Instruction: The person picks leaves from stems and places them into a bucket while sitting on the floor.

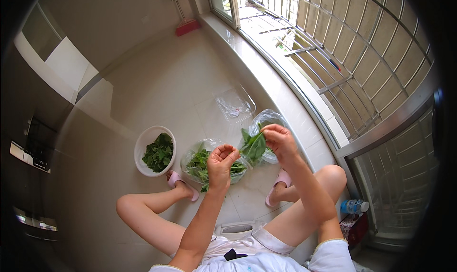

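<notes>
A leafy green sprig (254, 147) is stretched between my two hands above the floor. My right hand (279, 139) pinches its upper end between thumb and fingers. At the sprig's left edge, the thumb and forefinger of my left hand (220, 164) are pinched together on a thin part of it. Below my left hand lies an opened clear plastic bag (185, 161) with leafy green stems (198, 165) in it. Behind the sprig and my right hand is another clear plastic bag (270, 116), partly hidden, with some greens inside. A white plastic basket (138, 151) to the left holds loose green leaves (158, 153).
A clear plastic tray (234, 106) lies on the tiled floor beyond the bags. To the right run a raised window ledge (250, 65) and metal bars (342, 22). A bottle with a blue label (353, 206) is near my right knee. A red broom (188, 27) stands far off.
</notes>
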A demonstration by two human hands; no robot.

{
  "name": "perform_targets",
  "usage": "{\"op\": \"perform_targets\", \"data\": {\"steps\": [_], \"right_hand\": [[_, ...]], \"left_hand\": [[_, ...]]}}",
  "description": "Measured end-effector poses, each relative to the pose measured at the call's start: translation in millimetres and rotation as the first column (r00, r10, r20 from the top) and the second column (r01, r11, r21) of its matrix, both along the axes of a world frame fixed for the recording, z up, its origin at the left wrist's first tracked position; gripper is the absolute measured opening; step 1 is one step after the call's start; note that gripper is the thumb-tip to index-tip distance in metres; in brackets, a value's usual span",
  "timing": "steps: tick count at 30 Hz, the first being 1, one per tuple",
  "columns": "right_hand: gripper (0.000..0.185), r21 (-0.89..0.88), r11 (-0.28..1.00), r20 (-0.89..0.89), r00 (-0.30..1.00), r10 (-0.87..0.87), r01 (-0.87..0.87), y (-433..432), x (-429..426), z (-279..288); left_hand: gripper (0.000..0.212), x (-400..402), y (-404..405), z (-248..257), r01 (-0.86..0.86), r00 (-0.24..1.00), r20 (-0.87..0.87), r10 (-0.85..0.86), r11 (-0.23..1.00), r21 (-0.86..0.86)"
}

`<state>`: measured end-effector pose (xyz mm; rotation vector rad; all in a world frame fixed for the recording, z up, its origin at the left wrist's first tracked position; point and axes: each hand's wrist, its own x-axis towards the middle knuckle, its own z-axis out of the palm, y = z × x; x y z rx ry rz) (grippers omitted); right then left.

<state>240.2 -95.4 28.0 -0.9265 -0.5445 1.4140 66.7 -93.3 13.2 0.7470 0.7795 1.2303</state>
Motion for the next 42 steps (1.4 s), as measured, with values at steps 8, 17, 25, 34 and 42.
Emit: {"op": "perform_targets", "data": {"steps": [8, 17, 25, 34, 42], "right_hand": [[0.009, 0.166, 0.930, -0.123, 0.942, -0.312, 0.329, -2.4, 73.8, 21.5], [0.011, 0.131, 0.905, 0.148, 0.895, -0.421, 0.405, -2.9, 81.5, 26.2], [0.011, 0.056, 0.984, 0.369, 0.913, -0.176, 0.167, 5.3, 39.6, 17.5], [0.014, -0.072, 0.954, 0.276, 0.913, 0.301, -0.292, 5.3, 18.4, 11.9], [0.012, -0.027, 0.875, 0.106, 0.869, 0.484, -0.484, 7.0, 3.0, 0.4]], "left_hand": [[0.013, 28.1, 7.5, -40.3, 0.050, 0.972, -0.230, -0.050, 0.999, -0.006], [0.020, 103.7, 50.3, -59.6, 0.378, 0.562, -0.813, 0.153, 0.826, 0.417], [0.021, 63.1, 41.3, 16.4, 0.481, 0.655, -0.755, -0.014, 0.778, 0.403], [0.015, 5.1, 34.4, 5.2, 0.510, 0.857, 0.036, -0.513, 0.837, -0.198], [0.017, -26.8, 24.4, 5.8, 0.530, 0.845, 0.242, -0.477, 0.807, -0.261]]}}
